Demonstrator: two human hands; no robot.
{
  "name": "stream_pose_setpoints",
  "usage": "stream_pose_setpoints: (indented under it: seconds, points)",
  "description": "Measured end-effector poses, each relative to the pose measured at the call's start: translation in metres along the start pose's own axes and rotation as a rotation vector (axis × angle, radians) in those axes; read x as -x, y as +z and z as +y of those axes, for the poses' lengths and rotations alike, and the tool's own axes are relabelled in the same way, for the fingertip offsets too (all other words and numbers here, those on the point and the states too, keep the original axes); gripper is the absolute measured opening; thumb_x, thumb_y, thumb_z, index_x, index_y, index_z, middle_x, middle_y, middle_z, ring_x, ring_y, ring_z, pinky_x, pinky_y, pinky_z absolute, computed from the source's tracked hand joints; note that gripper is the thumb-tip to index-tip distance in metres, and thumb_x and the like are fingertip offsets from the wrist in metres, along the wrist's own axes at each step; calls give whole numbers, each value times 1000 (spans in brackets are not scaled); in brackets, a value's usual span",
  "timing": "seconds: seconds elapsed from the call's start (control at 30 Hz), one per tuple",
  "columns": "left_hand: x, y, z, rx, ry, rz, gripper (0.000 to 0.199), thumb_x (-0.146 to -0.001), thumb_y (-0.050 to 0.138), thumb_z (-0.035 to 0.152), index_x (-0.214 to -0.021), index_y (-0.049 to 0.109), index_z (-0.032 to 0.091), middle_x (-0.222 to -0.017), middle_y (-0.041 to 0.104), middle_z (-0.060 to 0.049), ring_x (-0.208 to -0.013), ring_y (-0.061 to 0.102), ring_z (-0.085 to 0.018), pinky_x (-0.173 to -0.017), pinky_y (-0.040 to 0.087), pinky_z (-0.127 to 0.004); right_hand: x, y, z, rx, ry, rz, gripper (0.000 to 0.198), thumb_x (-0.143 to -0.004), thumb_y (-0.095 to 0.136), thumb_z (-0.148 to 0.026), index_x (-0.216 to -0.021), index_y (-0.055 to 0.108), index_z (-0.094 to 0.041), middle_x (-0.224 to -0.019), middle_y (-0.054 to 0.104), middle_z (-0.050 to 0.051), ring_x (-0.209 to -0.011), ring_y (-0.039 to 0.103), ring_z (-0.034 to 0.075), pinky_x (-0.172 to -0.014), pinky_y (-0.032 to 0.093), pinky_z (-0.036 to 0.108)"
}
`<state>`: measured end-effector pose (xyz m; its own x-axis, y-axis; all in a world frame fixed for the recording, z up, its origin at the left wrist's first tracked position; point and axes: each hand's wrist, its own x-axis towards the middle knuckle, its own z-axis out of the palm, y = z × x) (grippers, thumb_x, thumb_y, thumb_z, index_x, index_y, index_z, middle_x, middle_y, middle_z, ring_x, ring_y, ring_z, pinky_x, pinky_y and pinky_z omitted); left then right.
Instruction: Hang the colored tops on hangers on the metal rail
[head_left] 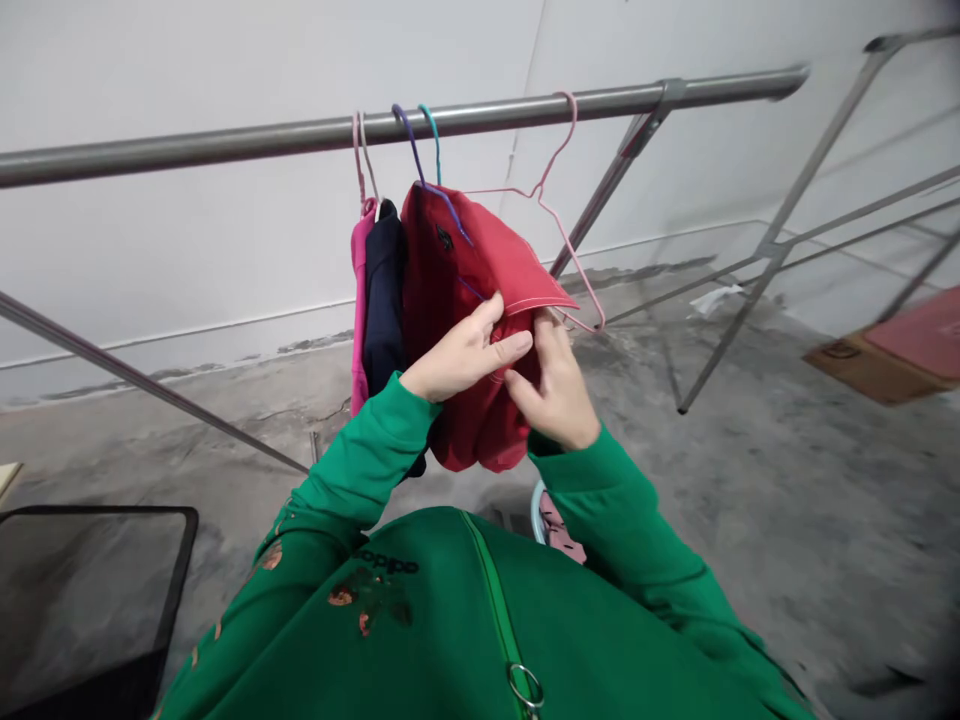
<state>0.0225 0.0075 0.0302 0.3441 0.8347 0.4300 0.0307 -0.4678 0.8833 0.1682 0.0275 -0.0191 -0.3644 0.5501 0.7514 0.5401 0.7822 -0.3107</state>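
A red garment (459,400) with pale stitching along its edge hangs from the rail on a purple hanger (454,212). My left hand (466,352) is at the garment's front edge, closed on the fabric, some fingers out of sight in the folds. Just to its right, my right hand (559,388) grips the cloth beneath the stitched flap, its fingertips partly covered by it. A pink hanger (551,205) hangs on the rail right of the garment; no clothing shows on its near side. Behind the purple hook is a teal hanger hook (435,140).
A metal rail (247,135) crosses in front of a white wall. Left of the red garment hang a dark navy garment (385,300) and a bright pink one (360,300). Below, a pale basin rim (537,512) shows beside pink patterned cloth (559,530). A cardboard box (877,365) stands right.
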Motion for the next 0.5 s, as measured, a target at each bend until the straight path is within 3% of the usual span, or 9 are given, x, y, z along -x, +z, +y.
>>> stream_pose_setpoints:
  seconds: [0.07,0.17,0.27,0.33,0.4,0.5]
  points:
    - [4,1,3,-63,-4,-9,73,-81,52,66,-136,45,17,-145,44,-9,-142,28,-34,-115,32,-48,-3,-13,-6,3,5,-70,67,-88,44,-47,-141,30,-11,-136,43,20,-131,40,32,-105,39,51]
    - [8,-5,2,-139,6,-54,74,-83,44,69,-136,45,18,-148,41,-9,-141,29,-33,-116,29,-49,-7,-15,-7,114,128,-2,59,-88,42,-52,-129,43,-10,-117,57,19,-111,55,31,-87,49,47]
    - [8,-12,0,-244,12,-141,76,-83,45,69,-137,44,16,-149,40,-12,-141,31,-31,-118,26,-44,-8,-3,-4,227,230,42,43,-90,38,-46,-109,53,-11,-91,64,15,-81,62,27,-65,49,37]
    - [9,-16,-2,-306,35,-173,74,-83,48,66,-136,45,14,-146,43,-14,-138,36,-29,-116,29,-41,-9,3,-3,244,227,44,31,-90,38,-38,-97,55,-13,-81,63,12,-69,59,23,-59,45,33]
    - [10,-17,-7,-337,74,-103,65,-87,46,61,-130,50,13,-137,52,-15,-130,47,-26,-110,37,-38,-10,5,-3,191,185,42,20,-89,38,-28,-89,54,-16,-75,62,9,-63,57,19,-58,43,30]
    - [12,-17,-19,-435,112,216,48,-92,40,53,-110,59,12,-116,61,-14,-110,58,-22,-98,45,-36,-10,2,-6,47,133,27,14,-84,39,-18,-81,53,-18,-68,60,5,-57,53,15,-57,42,27]
